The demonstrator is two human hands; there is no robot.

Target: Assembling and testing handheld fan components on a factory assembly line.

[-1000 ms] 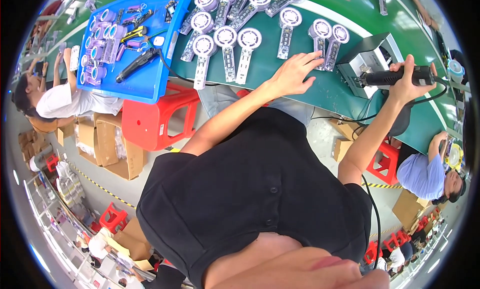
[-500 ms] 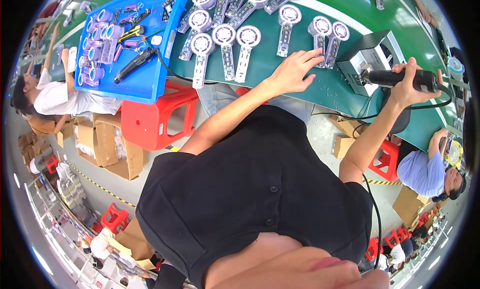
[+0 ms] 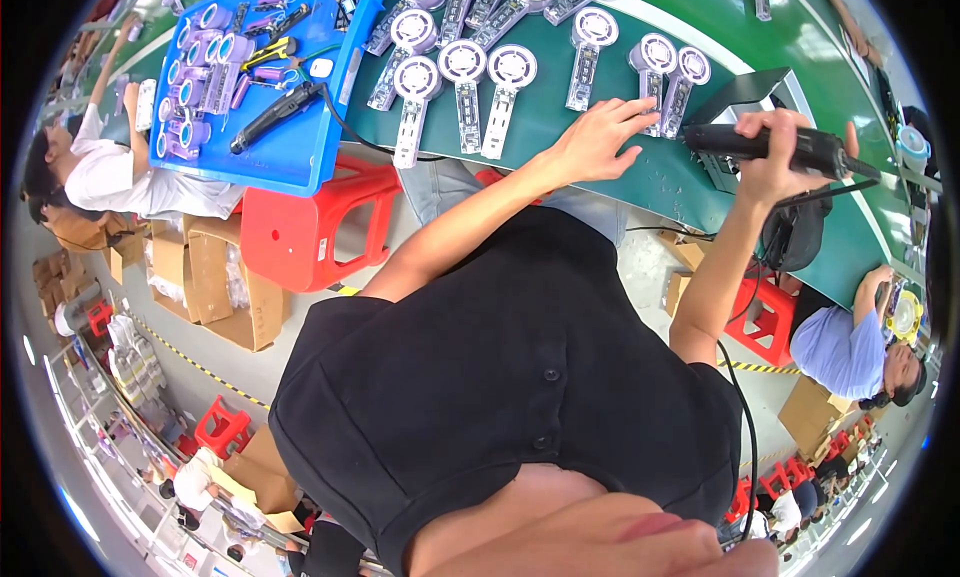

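Observation:
My right hand (image 3: 772, 165) is wrapped round a black corded electric screwdriver (image 3: 718, 140), held level with its tip pointing left. A grey box-shaped screw feeder (image 3: 745, 89) stands just behind the tool, partly hidden by it. With fingers stretched out and thumb apart, my left hand (image 3: 595, 147) rests its fingertips at the handle of a handheld fan (image 3: 656, 55) with a round white head. Beside that lies a second fan (image 3: 692, 67). Their handles are uncovered, showing the parts inside. Small screws are scattered on the green table near my left hand.
More fans (image 3: 462, 65) lie to the left and behind. A blue tray (image 3: 327, 147) holds purple parts, a yellow cutter (image 3: 270, 53) and another black corded tool (image 3: 270, 119). Below it stands a red stool (image 3: 290, 242). Co-workers sit at both sides.
My right hand has drawn the screwdriver leftward, away from the feeder and toward the two fans. My left hand stays by the same fan. The view has shifted slightly.

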